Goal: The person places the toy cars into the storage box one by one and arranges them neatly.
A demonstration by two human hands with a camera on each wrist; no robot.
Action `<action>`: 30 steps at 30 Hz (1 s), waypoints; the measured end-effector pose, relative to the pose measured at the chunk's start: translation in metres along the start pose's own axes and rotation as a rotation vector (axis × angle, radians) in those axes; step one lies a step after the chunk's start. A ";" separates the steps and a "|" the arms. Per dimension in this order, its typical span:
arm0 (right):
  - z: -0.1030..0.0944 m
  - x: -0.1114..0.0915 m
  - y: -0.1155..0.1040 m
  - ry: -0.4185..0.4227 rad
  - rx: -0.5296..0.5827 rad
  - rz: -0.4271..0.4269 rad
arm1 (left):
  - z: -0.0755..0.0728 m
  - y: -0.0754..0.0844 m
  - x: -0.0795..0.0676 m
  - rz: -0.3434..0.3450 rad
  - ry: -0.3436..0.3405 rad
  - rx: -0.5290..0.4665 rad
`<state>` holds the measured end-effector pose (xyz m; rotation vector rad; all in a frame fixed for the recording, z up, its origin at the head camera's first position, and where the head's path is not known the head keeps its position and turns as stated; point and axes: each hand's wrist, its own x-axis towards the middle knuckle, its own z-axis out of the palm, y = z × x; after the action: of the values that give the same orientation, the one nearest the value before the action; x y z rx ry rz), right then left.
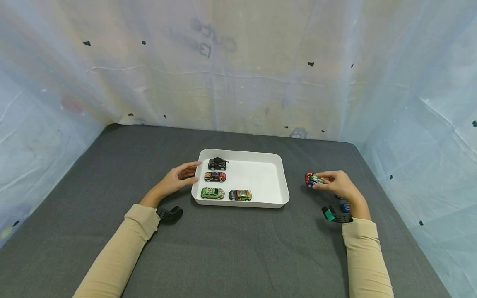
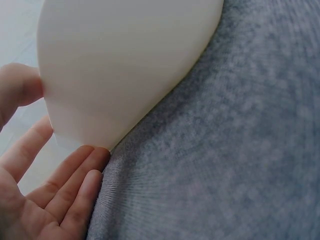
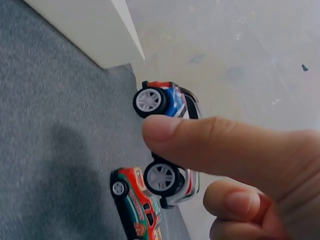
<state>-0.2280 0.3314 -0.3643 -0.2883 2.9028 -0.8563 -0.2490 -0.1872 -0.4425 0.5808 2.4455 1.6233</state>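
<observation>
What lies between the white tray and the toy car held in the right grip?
Just bare grey cloth: in the head view, nothing stands between the white tray and the toy car in the right grip.

the tray (image 1: 257, 178) is plain white; the rear car (image 1: 217, 164) black, the second car (image 1: 215, 177) red and black, the front left car (image 1: 212, 193) bright green with a mottled print, the front right car (image 1: 240, 195) black and yellow-green with orange touches. the held car (image 3: 176, 100) mixes white, blue, red and green, its black tyres round silvery-white spoked wheels; the lower car (image 3: 142, 205) in the right wrist view is orange-red and green. the rightmost car (image 1: 345, 207) is blue, the cloth (image 1: 261, 248) flecked grey, the sleeves (image 1: 119, 248) beige, the curtain (image 1: 238, 95) pale with dark specks
</observation>
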 end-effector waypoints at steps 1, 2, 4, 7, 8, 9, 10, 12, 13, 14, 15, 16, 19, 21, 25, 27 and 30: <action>0.000 0.000 -0.001 -0.001 0.002 0.001 | 0.000 0.000 0.000 0.000 0.000 0.000; 0.000 0.001 -0.002 -0.001 0.005 0.000 | 0.000 0.000 0.000 -0.001 0.000 0.001; 0.001 0.002 -0.005 -0.002 0.008 -0.015 | 0.000 0.000 0.000 -0.001 0.000 0.001; 0.001 0.002 -0.008 -0.004 0.004 -0.033 | 0.000 0.000 0.001 0.003 -0.001 0.000; 0.001 0.002 -0.010 -0.005 0.002 -0.037 | 0.000 0.000 0.001 0.004 -0.001 0.000; 0.001 0.002 -0.012 -0.006 -0.002 -0.037 | 0.000 0.000 0.001 0.006 -0.002 0.000; 0.001 0.001 -0.013 -0.006 -0.007 -0.031 | 0.000 0.000 0.001 0.008 -0.002 0.000; 0.001 0.001 -0.017 -0.004 -0.021 -0.021 | 0.001 0.000 0.001 0.010 -0.003 -0.001; 0.002 0.001 -0.018 -0.004 -0.029 -0.016 | 0.001 0.000 0.001 0.011 -0.003 -0.002; 0.002 0.000 -0.020 -0.001 -0.035 -0.012 | 0.001 0.001 0.001 0.011 -0.004 -0.003; 0.002 0.000 -0.021 -0.001 -0.036 -0.015 | 0.001 0.001 0.001 0.012 -0.003 -0.003; 0.002 0.000 -0.023 0.001 -0.035 -0.022 | 0.001 0.001 0.001 0.012 -0.004 -0.004; 0.003 0.001 -0.025 0.007 -0.014 -0.057 | 0.001 0.001 0.002 0.011 -0.001 -0.004; 0.005 0.003 -0.026 0.014 0.017 -0.089 | 0.001 0.001 0.002 0.010 0.000 -0.003; 0.010 0.006 -0.028 0.030 0.063 -0.126 | 0.001 0.000 0.002 0.010 0.002 0.001; 0.013 0.008 -0.029 0.032 0.072 -0.138 | 0.001 -0.001 0.002 0.011 0.004 0.004; 0.016 0.011 -0.032 0.037 0.082 -0.140 | 0.001 -0.001 0.001 0.011 0.008 0.007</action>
<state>-0.2312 0.2943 -0.3606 -0.4776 2.8997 -1.0097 -0.2498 -0.1869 -0.4439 0.5905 2.4590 1.6245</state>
